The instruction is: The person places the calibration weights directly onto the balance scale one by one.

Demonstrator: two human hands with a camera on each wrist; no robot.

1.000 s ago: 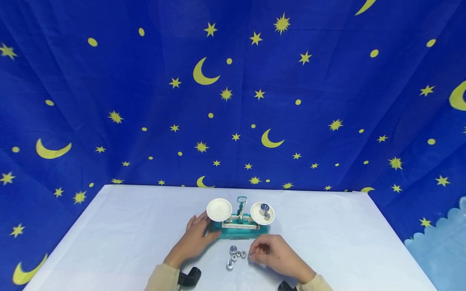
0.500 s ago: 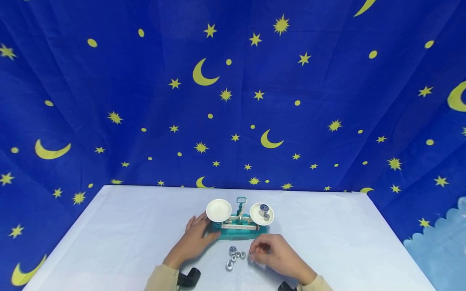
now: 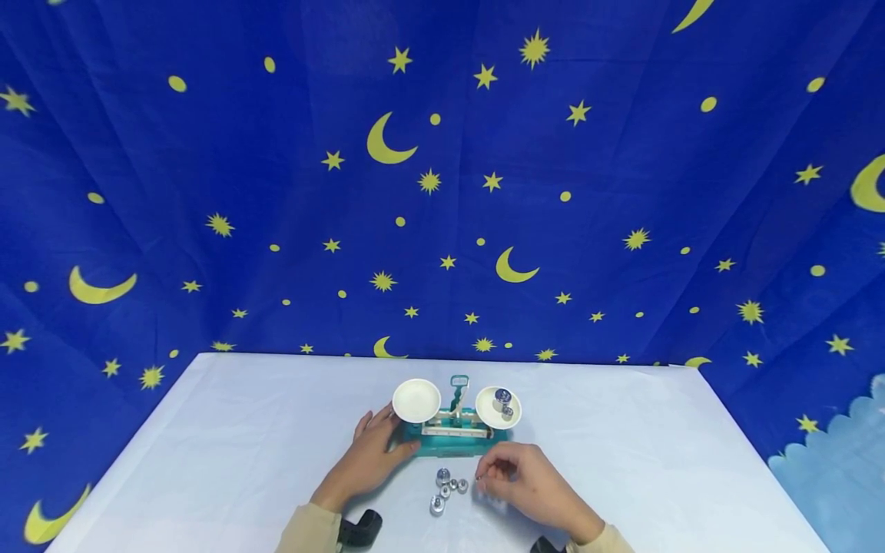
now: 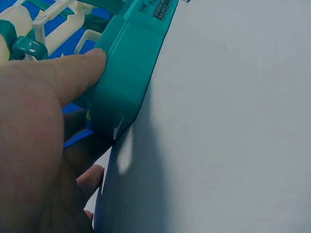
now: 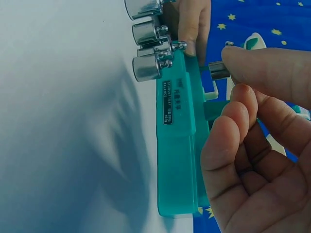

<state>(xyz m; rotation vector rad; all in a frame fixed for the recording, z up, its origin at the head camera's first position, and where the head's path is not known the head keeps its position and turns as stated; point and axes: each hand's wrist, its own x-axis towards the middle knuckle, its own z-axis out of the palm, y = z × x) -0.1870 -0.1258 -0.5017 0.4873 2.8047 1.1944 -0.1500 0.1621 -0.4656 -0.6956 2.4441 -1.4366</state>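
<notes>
In the head view, a teal balance scale stands on the table with two white pans. My left hand grips the left end of its base. The left wrist view shows the thumb on the teal base and fingers behind its end. The left pan is bare; the right pan bears a larger metal weight and a smaller one. In front of the scale, my right hand pinches a small cylindrical metal weight between thumb and fingertips.
Several knobbed metal weights stand in a loose group on the white table, between the hands. Behind the table hangs a blue cloth with yellow moons and stars.
My right hand, with the small weight, has risen very slightly. The left hand, the scale and the grouped weights have stayed in place.
</notes>
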